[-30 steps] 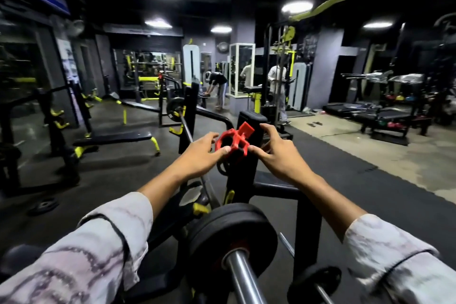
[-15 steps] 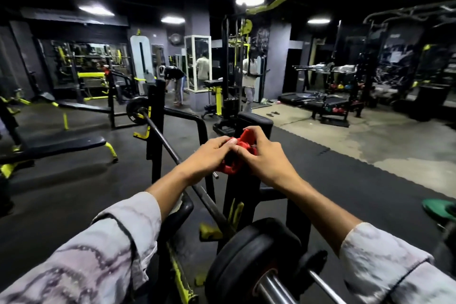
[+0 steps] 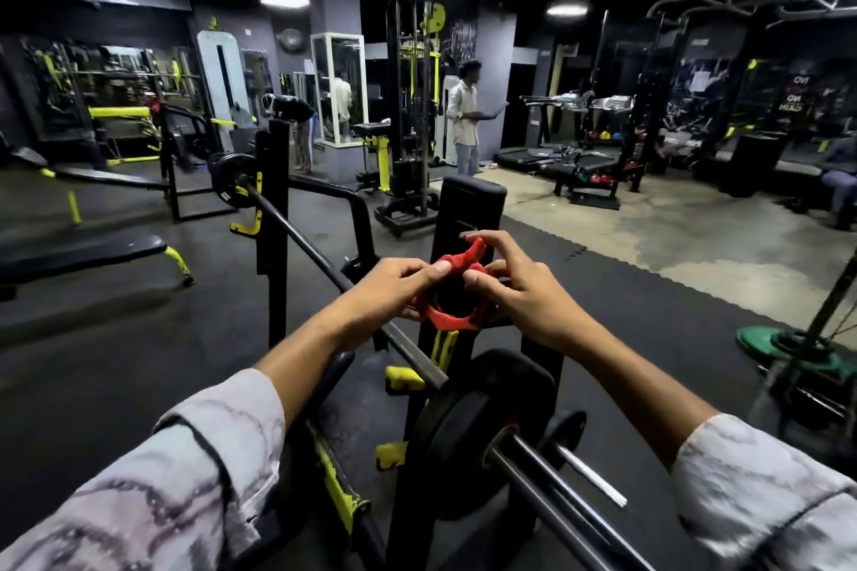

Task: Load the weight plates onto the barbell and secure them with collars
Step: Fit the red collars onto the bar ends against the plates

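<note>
Red clamp collar [image 3: 446, 292], plastic by the look, held in the air above the barbell [image 3: 324, 262], between the rack's near upright [image 3: 463, 218] and the camera. Not yet on the bar. Its lever tab sticks up at the top; the ring opening faces roughly toward the camera.

Handling, as a judgement: light, stiff, sprung at the lever. Likely needs the tab flipped open before the ring will slide over the sleeve. Best taken by the ring's 2 sides with a finger free for the tab. Smooth plastic, could slip if pinched only at the edge.

Left hand [image 3: 389, 287]: fingers curled round the collar's left side, thumb pressed on the top rim beside the tab. Right hand [image 3: 514, 287]: pinching the right side, forefinger hooked over the lever tab, other fingers curled behind. Both clamped on the collar. Forearms reach forward and converge on it, wrists level, sleeves pushed back.

Below the collar: 1 black weight plate [image 3: 468, 422] already seated on the barbell's near sleeve [image 3: 556, 491], bare steel sticking out toward the camera. The collar looks due to go there, snug against the plate.

Farther along the bar from the collar, another black plate [image 3: 232, 181] on the far end. Left of the collar, a black flat bench [image 3: 79, 255]. Right of it, a green plate [image 3: 788, 348] on the floor. Beyond the upright, a person in a light shirt [image 3: 463, 116] stands by a cable machine.
</note>
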